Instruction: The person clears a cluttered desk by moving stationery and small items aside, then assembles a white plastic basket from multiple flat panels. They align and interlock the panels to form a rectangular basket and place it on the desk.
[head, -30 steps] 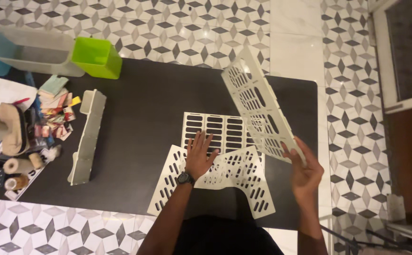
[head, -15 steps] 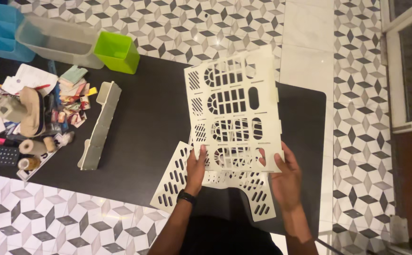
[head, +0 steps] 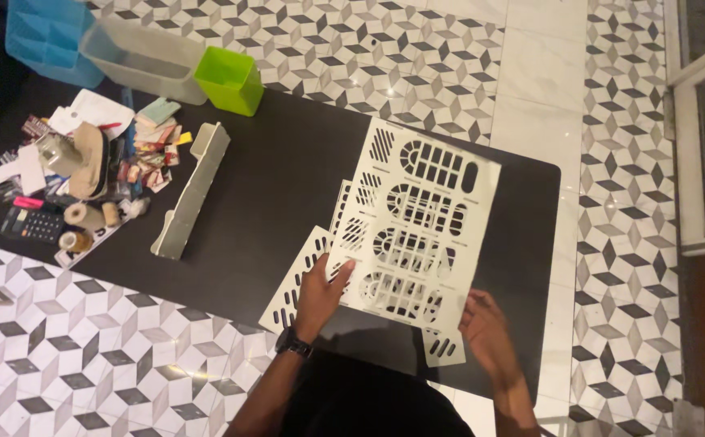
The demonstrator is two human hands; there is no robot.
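A: What's the surface, the room?

B: Black table [head: 271, 186], matte, on a geometric grey-white tile floor [head: 344, 48]; door frame [head: 696, 146] at right.

A: Hands?

B: Left hand [head: 318, 293] pinches the cream slotted panel [head: 417, 226] at its lower-left edge; right hand [head: 486, 328] at the lower-right corner, fingers spread, grip can't tell.

A: Panel where?

B: Over table centre-right, w/ more slotted panels [head: 300, 283] beneath it; long cream tray piece [head: 190, 190] to the left; clutter pile [head: 85, 174], green bin [head: 229, 79], clear tub [head: 142, 61], blue organiser [head: 49, 36] far left.
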